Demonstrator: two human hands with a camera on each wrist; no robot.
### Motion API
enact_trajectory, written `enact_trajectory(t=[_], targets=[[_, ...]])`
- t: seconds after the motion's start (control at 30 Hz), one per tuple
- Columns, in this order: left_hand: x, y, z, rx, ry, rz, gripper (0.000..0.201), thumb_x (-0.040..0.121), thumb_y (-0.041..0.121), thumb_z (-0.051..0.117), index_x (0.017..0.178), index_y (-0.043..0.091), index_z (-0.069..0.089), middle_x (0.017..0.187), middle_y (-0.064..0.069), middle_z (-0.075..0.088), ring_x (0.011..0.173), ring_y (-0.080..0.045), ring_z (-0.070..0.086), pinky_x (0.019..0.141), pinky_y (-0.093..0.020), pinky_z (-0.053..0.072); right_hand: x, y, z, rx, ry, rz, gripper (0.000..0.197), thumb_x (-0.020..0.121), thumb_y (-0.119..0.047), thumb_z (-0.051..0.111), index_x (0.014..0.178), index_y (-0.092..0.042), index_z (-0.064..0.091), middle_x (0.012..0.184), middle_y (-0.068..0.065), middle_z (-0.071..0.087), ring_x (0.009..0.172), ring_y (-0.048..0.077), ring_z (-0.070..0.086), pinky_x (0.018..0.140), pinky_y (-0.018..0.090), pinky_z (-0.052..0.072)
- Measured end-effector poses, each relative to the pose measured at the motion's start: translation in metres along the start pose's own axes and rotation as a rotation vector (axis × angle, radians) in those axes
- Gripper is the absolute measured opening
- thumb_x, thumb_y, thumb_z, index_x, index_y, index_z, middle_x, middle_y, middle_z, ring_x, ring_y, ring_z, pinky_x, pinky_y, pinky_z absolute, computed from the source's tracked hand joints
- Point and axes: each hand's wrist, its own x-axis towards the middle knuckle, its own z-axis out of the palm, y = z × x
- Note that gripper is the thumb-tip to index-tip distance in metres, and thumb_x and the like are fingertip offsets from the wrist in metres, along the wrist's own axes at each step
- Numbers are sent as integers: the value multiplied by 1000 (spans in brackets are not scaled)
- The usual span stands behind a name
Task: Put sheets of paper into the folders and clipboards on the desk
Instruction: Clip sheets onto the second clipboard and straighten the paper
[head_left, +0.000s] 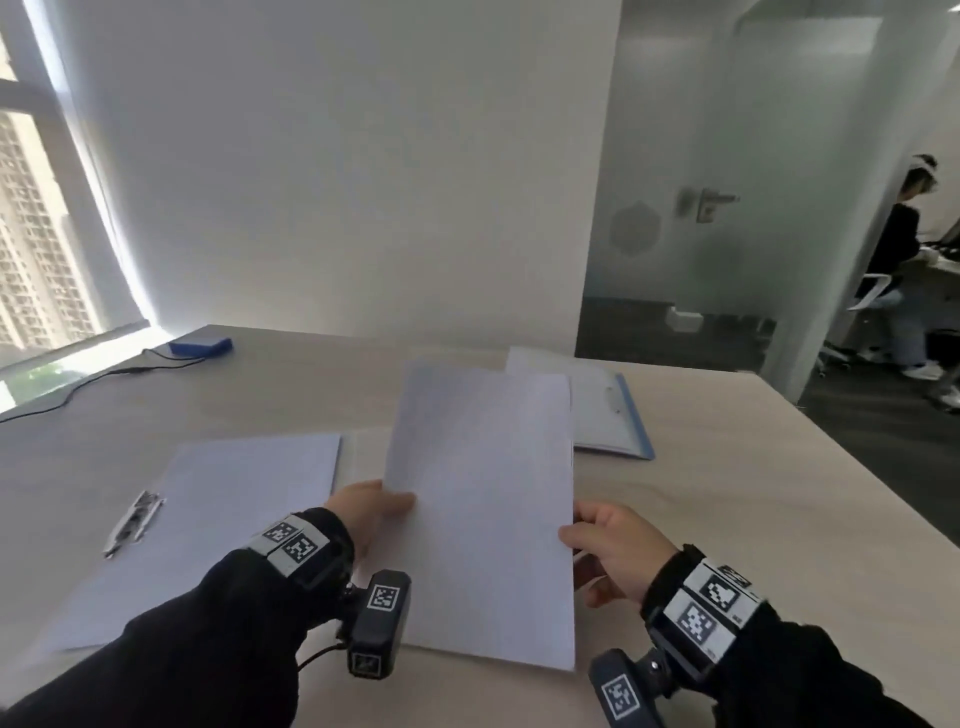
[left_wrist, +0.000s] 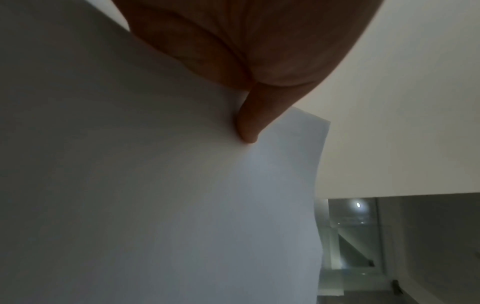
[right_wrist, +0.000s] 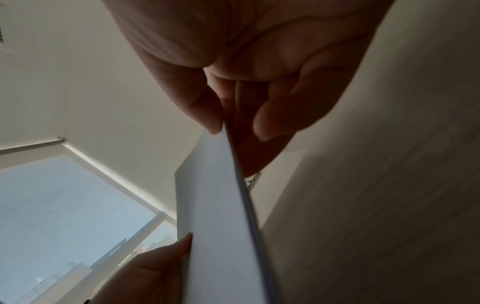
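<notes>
A stack of white paper sheets is held above the middle of the desk, its far end raised. My left hand pinches its left edge, thumb on top; the left wrist view shows the thumb pressing the paper. My right hand grips the right edge, thumb on one face of the stack and fingers behind. A clipboard covered by a white sheet lies at the left, its metal clip on the near-left side. An open blue folder with paper lies behind, at the right.
A blue box with a black cable sits at the desk's far left by the window. The desk ends at the right, with dark floor beyond. A person stands far right behind a glass partition.
</notes>
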Motion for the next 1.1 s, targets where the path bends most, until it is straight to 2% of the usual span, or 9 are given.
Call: enact_trajectory(t=[0.2, 0.33, 0.43, 0.53, 0.7, 0.83, 0.93, 1.03, 1.1], targets=[[-5, -14, -55, 50, 11, -123, 35, 73, 2, 73, 106, 2, 63, 106, -29, 69, 95, -48, 67, 85, -66, 50, 19, -20, 34, 10, -21, 85, 27, 93, -35, 55, 99, -12, 68, 79, 10, 72, 60, 23, 67, 52, 27, 48], [-5, -21, -87, 159, 83, -157, 35, 71, 0, 76, 103, 0, 61, 112, -24, 66, 101, -44, 66, 94, -57, 50, 40, -36, 46, 108, 189, 34, 19, 92, -32, 56, 103, -19, 63, 87, 11, 67, 61, 19, 55, 48, 24, 37], [-7, -22, -94, 199, 84, -161, 73, 64, 1, 79, 131, 6, 51, 125, -20, 60, 109, -40, 63, 99, -49, 49, 58, -51, 56, 18, 307, -38, 18, 93, -28, 53, 101, -17, 64, 88, 5, 64, 68, 18, 52, 53, 27, 41], [-4, -22, -92, 283, 53, -151, 88, 49, 11, 82, 132, 2, 53, 125, -14, 61, 113, -35, 61, 100, -42, 49, 78, -67, 76, 5, 243, -61, 19, 93, -23, 52, 102, -13, 66, 90, 5, 66, 69, 17, 54, 55, 27, 43], [-3, -19, -90, 341, 76, -157, 47, 78, -1, 69, 124, -1, 58, 106, -11, 58, 112, -32, 62, 101, -41, 48, 108, -82, 126, 95, -9, -26, 29, 94, -8, 44, 110, -17, 66, 118, 8, 68, 85, 23, 67, 62, 32, 53], [-4, -18, -90, 374, 32, -145, 65, 61, 15, 77, 122, 1, 59, 119, -11, 63, 115, -29, 61, 100, -36, 49, 123, -84, 158, 177, -16, -11, 46, 95, -2, 35, 134, -18, 54, 131, 4, 53, 98, 32, 70, 65, 36, 55], [-2, -21, -92, 378, 53, -138, 57, 70, 11, 75, 124, 3, 59, 125, -11, 62, 117, -28, 60, 100, -32, 49, 127, -82, 162, 241, 48, 22, 50, 97, -3, 32, 143, -19, 44, 123, 9, 49, 95, 32, 68, 64, 36, 55], [-2, -21, -95, 344, 41, -154, 48, 63, 8, 77, 109, 5, 66, 116, -15, 66, 109, -29, 64, 98, -37, 51, 125, -77, 148, 331, 137, 39, 52, 97, -3, 37, 146, -20, 38, 104, 8, 55, 93, 29, 66, 63, 36, 53], [3, -24, -98, 291, 4, -157, 69, 45, 12, 80, 112, 6, 66, 116, -14, 65, 108, -31, 64, 97, -42, 52, 121, -72, 132, 380, 200, 76, 47, 97, -5, 41, 142, -17, 42, 102, 8, 57, 87, 26, 66, 65, 39, 53]])
